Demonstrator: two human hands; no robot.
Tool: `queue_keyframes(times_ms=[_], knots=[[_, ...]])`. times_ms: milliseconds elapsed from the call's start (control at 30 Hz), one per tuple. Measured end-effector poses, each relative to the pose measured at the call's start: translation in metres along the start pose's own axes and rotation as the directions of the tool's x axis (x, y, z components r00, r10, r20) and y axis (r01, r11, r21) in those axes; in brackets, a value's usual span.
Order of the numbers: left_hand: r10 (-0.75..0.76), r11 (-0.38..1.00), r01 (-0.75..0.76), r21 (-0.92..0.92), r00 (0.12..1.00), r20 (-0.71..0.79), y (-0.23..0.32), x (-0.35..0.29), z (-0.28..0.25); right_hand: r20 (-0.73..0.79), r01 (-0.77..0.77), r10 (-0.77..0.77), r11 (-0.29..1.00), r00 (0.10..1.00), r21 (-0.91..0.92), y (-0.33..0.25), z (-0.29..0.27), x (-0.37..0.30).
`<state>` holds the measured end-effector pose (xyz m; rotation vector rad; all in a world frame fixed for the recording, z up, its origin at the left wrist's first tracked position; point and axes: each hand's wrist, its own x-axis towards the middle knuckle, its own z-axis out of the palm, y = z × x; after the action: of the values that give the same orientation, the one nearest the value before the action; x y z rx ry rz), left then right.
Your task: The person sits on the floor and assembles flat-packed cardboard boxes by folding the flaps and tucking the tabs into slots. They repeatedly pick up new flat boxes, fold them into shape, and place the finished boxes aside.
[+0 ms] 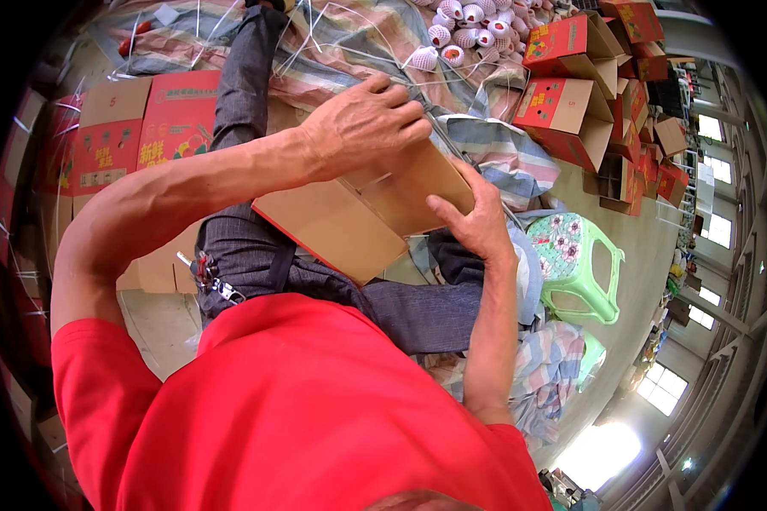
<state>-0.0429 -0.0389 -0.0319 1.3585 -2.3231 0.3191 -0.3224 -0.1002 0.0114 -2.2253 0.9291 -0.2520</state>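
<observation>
A cardboard carton (328,223) with its plain brown inside showing lies across my lap, its flap spread toward me and a red outer edge visible. At the carton's far side is my left hand (368,126), fingers curled down over the edge; its thumb and fingertips are hidden. My right hand (479,213) grips the right wall, thumb inside and fingers behind the board. A red-and-brown carton (179,119) stands to the left. Beyond my hands, several round fruits in white foam nets (477,30) are heaped on a striped sheet (332,43).
Several open red cartons (567,119) are piled at the far right. A green plastic stool (581,264) with a flowered top stands close to my right arm. White straps (311,43) lie loose over the sheet. More strapped cartons (25,213) line the left edge.
</observation>
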Motion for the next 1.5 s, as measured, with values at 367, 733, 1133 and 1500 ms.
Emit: queue_keyframes(times_ms=[367, 733, 1133, 1500], knots=[[0.035, 0.999, -0.035, 0.001, 0.999, -0.004, 0.022, -0.017, -0.014, -0.082, -0.029, 0.027, 0.999, 0.996, -0.028, -0.022, 0.028, -0.039], [0.060, 0.995, -0.058, 0.080, 0.998, -0.016, 0.036, -0.044, -0.027, -0.188, 0.061, -0.096, 0.981, 0.978, -0.182, -0.035, 0.059, -0.066], [-0.040, 0.980, 0.113, -0.164, 0.919, 0.392, 0.060, -0.127, 0.012, 0.049, 0.009, 0.013, 0.907, 0.999, -0.420, -0.015, 0.138, -0.084], [-0.043, 0.941, 0.227, -0.250, 0.814, 0.580, 0.019, -0.065, 0.021, -0.325, -0.158, 0.031, 0.914, 0.945, -0.374, 0.071, 0.122, 0.013]])
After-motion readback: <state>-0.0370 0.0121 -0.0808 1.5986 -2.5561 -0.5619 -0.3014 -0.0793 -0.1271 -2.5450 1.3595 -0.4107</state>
